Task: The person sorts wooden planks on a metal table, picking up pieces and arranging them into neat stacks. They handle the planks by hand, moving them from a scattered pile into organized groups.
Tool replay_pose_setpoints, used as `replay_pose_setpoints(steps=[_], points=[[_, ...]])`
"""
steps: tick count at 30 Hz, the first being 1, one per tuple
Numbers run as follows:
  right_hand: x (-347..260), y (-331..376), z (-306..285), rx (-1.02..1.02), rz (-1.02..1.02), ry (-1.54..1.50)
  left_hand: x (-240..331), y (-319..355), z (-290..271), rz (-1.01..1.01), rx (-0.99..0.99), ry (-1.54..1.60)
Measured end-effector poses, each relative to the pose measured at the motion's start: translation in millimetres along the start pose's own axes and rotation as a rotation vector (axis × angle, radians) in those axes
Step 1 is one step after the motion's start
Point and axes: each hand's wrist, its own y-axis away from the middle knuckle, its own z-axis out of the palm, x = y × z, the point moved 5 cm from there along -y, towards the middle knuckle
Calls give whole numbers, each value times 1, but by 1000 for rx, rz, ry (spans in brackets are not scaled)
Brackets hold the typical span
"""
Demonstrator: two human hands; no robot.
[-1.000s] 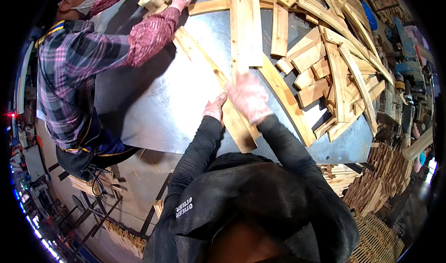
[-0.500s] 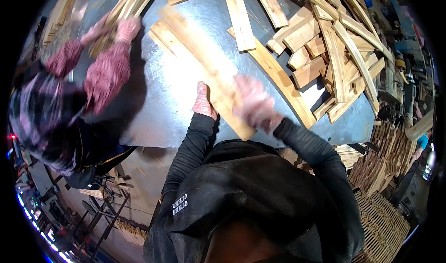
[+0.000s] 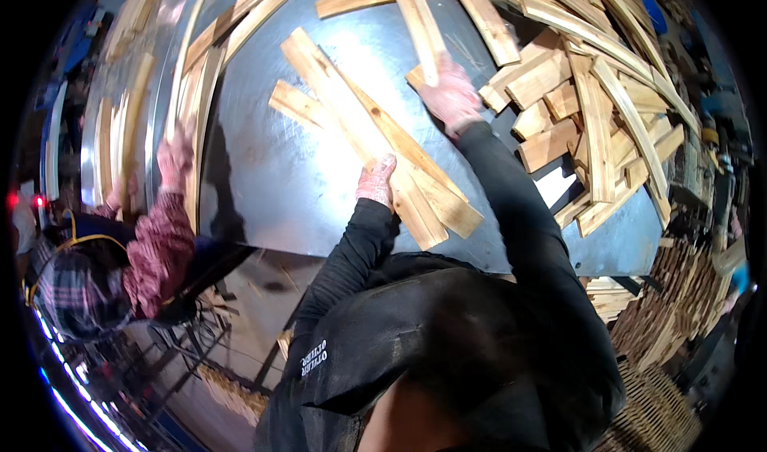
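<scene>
My left hand [image 3: 377,182], in a pale pinkish work glove, is closed on the near part of a wooden board [image 3: 342,105], its thumb lying on the top face. Under that board two more boards cross at slight angles, a knotty board [image 3: 399,139] and a shorter-looking one [image 3: 294,105]. My right hand [image 3: 452,97], gloved alike, reaches forward and grips the near end of another board [image 3: 417,22] that runs away from me. Some of its fingers are hidden. Beneath that hand a further board end [image 3: 415,77] sticks out.
A jumbled pile of boards [image 3: 595,124] covers the right of the metal table [image 3: 264,172]. At left a co-worker's gloved hand [image 3: 176,160] holds long strips beside stacked wood [image 3: 104,148]. Stacked slats [image 3: 671,292] stand on the floor at right.
My right hand has moved from the near boards forward to another board and taken hold of it. The knotty board now lies under my left hand's board. The co-worker's hands have shifted.
</scene>
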Motion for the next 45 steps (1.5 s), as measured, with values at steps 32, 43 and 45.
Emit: replay_pose_setpoints(steps=[32, 43, 45], points=[[-23, 247, 77, -637, 147, -385, 95, 45, 10, 251, 250, -1406], [103, 156, -9, -234, 10, 536, 118, 61, -18, 244, 335, -1628], [77, 143, -11, -341, 77, 362, 124, 71, -30, 222, 335, -1616]])
